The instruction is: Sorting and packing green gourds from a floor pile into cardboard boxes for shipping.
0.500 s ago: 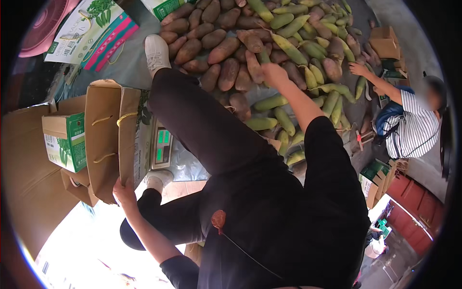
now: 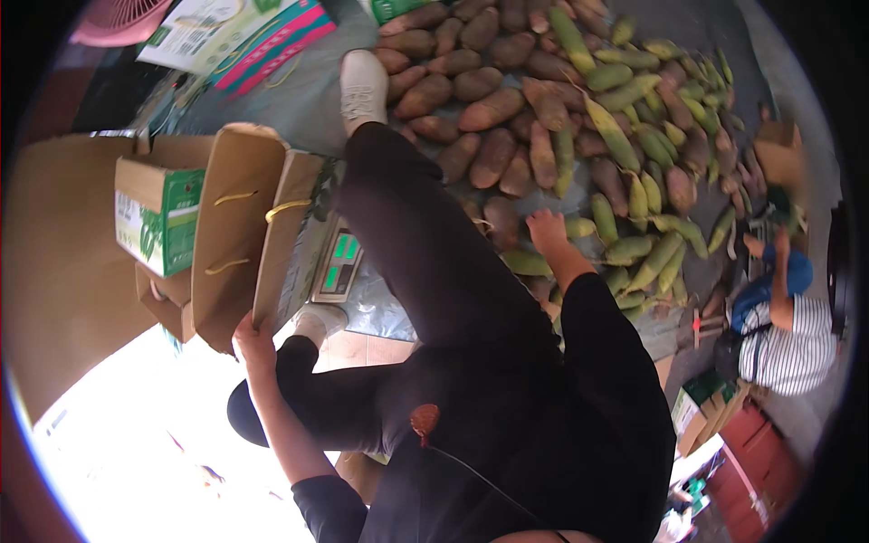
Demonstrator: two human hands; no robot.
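My left hand point(image 2: 256, 342) is closed on the lower edge of an upright cardboard carton point(image 2: 270, 258) with yellow rope handles. The carton leans against a digital scale point(image 2: 337, 271) with a lit green display. My right hand point(image 2: 548, 233) is over the near side of a large spread of root vegetables, its fingers loosely apart and nothing visible in them. Close beside it lie a long green radish point(image 2: 579, 227), another green radish point(image 2: 527, 263) and a plump reddish-brown root point(image 2: 501, 222).
A smaller green-and-white box point(image 2: 161, 213) sits left of the carton. Printed packaging point(image 2: 222, 36) and a pink plastic basket point(image 2: 118, 20) lie at the far left. At the right a person in a striped shirt point(image 2: 789, 348) bends beside more cartons point(image 2: 701, 412). My shoe point(image 2: 364, 86) borders the pile.
My right hand has drawn back toward me from the roots farther into the pile. My left hand keeps its hold on the carton. The view has turned, and the person at right bends lower.
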